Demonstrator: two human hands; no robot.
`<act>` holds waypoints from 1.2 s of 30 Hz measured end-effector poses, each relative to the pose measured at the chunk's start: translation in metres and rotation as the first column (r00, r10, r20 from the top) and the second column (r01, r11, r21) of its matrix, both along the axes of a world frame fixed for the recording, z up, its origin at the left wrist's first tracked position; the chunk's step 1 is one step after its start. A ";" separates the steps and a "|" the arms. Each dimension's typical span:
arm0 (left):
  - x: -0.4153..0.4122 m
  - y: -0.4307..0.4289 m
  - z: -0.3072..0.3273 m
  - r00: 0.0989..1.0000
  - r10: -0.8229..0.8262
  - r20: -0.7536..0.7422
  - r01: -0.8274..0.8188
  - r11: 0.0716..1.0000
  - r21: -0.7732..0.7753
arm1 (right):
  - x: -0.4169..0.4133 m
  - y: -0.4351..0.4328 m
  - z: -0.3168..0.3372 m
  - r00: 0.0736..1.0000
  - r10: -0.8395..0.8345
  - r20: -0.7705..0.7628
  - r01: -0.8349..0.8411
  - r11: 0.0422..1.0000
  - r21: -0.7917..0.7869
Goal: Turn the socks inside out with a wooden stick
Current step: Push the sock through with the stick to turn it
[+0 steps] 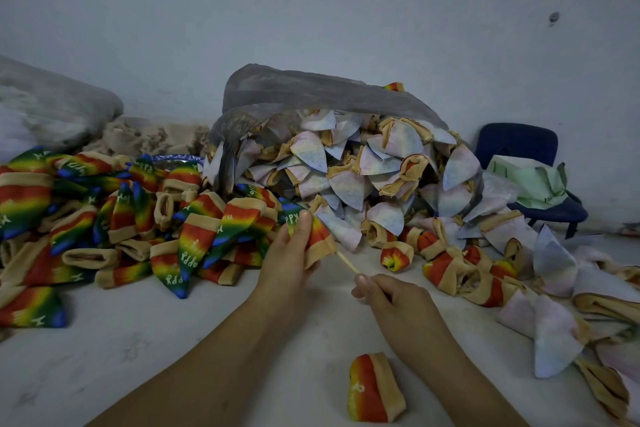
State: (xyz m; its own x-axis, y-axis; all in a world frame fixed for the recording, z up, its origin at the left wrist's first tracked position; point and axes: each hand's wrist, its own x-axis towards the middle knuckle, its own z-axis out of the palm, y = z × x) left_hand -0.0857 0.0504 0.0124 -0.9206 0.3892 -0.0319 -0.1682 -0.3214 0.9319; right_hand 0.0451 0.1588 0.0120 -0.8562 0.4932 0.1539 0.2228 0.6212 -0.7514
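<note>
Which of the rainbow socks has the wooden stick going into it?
The sock held in the left hand: the wooden stick from the right hand enters its beige cuff. All others lie loose.

The person's going bare-armed here: left forearm (207,357) and right forearm (450,357) are both showing uncovered right to the frame edge, and left hand (291,253) and right hand (391,295) are sporting short, plain nails.

Hands held at the wooden stick (348,263).
Its near end is pinched by the right hand (391,295); at its far end, a sock (320,236) is gripped by the left hand (294,253).
</note>
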 end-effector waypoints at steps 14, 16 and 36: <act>0.003 -0.003 0.005 0.946 0.087 -0.312 -0.140 0.979 -0.149 | 0.004 -0.002 0.018 0.995 -0.080 -0.053 0.093 0.940 0.327; 0.004 -0.002 0.006 0.945 0.054 -0.323 -0.110 0.981 -0.158 | 0.010 0.010 0.026 0.989 -0.102 -0.109 0.126 0.962 0.243; -0.002 -0.003 -0.001 0.998 -0.063 -0.016 0.064 0.984 0.167 | 0.006 0.023 0.007 0.996 -0.058 -0.065 0.066 0.990 0.124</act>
State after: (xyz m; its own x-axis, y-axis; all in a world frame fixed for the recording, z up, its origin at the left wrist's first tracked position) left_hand -0.0879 0.0474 0.0117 -0.8938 0.4459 0.0480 -0.1840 -0.4622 0.8675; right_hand 0.0508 0.1814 0.0186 -0.8116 0.5187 0.2688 0.2202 0.6977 -0.6817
